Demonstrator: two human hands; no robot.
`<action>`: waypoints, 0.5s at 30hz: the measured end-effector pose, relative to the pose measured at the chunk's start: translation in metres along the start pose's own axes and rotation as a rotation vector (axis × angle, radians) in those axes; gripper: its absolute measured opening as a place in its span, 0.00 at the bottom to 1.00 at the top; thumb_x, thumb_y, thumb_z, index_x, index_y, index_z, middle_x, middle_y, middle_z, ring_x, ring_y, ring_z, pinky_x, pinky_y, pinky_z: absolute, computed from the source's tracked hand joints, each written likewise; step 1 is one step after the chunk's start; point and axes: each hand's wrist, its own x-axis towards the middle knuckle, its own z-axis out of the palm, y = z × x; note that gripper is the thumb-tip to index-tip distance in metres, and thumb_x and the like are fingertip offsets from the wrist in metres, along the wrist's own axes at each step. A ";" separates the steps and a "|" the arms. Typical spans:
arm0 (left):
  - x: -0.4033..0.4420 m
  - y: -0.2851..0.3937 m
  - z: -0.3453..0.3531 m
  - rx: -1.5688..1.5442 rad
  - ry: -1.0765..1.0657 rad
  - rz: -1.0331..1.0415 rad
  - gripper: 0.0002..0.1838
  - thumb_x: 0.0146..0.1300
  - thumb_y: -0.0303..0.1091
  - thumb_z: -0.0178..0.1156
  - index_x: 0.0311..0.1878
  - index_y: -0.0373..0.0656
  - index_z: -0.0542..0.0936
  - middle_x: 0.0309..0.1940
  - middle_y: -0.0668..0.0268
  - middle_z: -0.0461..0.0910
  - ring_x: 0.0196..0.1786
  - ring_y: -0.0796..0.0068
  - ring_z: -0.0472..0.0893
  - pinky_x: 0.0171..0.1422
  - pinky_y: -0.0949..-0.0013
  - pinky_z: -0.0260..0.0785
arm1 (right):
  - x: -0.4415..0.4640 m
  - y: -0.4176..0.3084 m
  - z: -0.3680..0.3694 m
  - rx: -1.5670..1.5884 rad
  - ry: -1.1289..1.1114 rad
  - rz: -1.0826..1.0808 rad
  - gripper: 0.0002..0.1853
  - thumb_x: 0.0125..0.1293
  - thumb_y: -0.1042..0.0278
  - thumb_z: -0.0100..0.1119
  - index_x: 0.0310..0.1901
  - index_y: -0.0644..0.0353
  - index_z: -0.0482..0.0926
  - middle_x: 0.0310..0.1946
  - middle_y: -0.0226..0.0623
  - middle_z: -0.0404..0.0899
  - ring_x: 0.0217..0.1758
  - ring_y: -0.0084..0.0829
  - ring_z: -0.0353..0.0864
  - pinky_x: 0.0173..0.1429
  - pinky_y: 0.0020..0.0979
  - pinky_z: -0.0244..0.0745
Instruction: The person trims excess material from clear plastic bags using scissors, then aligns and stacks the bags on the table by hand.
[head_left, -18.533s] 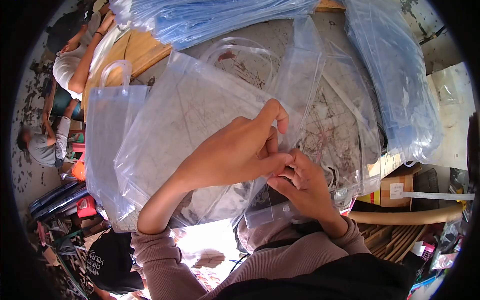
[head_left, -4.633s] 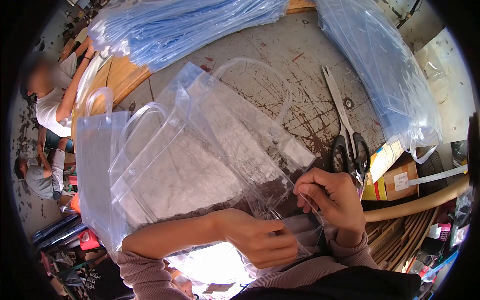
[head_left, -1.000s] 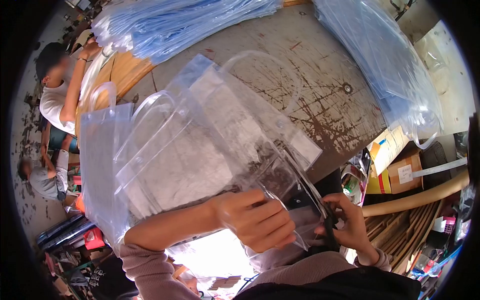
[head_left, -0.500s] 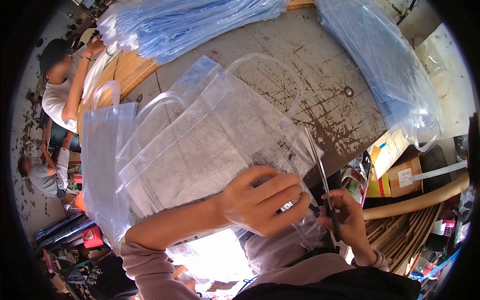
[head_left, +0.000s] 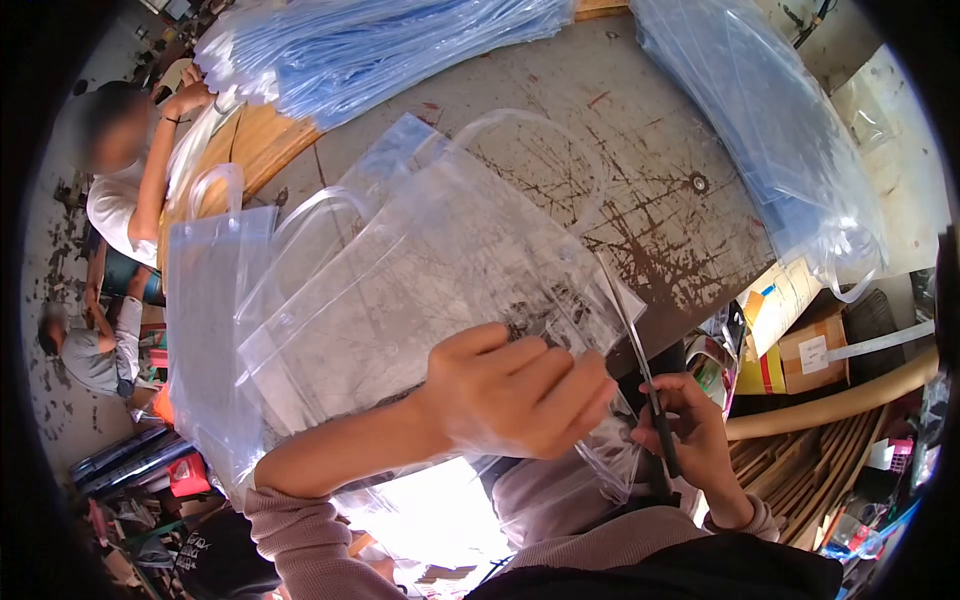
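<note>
A clear plastic bag (head_left: pixel 400 300) with a looped handle lies slanted on the worn table. My left hand (head_left: pixel 515 395) is over its near edge, fingers curled in and closed on the plastic; the fingertips are partly hidden. Loose clear film hangs below that hand toward my lap. In my right hand (head_left: pixel 695 435) is a pair of scissors (head_left: pixel 655 405), its long blades pointing up and away beside the bag's right corner. Another clear bag (head_left: pixel 215 300) with a handle lies to the left, partly under the first.
A thick stack of bluish clear bags (head_left: pixel 400 50) lies at the table's far side. More bags (head_left: pixel 760 140) drape along the right edge. Below right stand a cardboard box (head_left: pixel 815 350) and a curved tan tube (head_left: pixel 840 400). Two people sit at the left.
My left hand has turned, its fingers curling tighter, and moved slightly left. The scissors have shifted slightly left at the tips, and the right hand stays nearly in place.
</note>
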 end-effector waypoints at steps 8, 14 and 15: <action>0.017 -0.010 -0.017 -0.081 -0.632 -0.351 0.14 0.55 0.33 0.62 0.46 0.51 0.76 0.22 0.70 0.75 0.19 0.75 0.76 0.20 0.70 0.65 | 0.001 -0.001 -0.002 -0.119 -0.056 -0.034 0.26 0.53 0.75 0.71 0.53 0.61 0.70 0.29 0.29 0.75 0.32 0.17 0.76 0.41 0.22 0.74; 0.015 -0.017 -0.003 0.024 -0.427 -0.051 0.10 0.57 0.33 0.60 0.42 0.53 0.76 0.39 0.72 0.73 0.43 0.73 0.75 0.48 0.63 0.67 | -0.002 0.001 -0.005 -0.082 -0.003 -0.120 0.28 0.51 0.71 0.73 0.52 0.61 0.70 0.29 0.30 0.74 0.30 0.18 0.74 0.36 0.22 0.70; 0.012 -0.020 0.000 0.011 -0.451 -0.056 0.10 0.55 0.36 0.62 0.41 0.53 0.76 0.39 0.74 0.72 0.45 0.73 0.74 0.50 0.62 0.64 | -0.003 0.001 -0.007 -0.111 -0.001 -0.152 0.29 0.49 0.69 0.74 0.52 0.61 0.70 0.29 0.31 0.73 0.32 0.20 0.73 0.37 0.23 0.69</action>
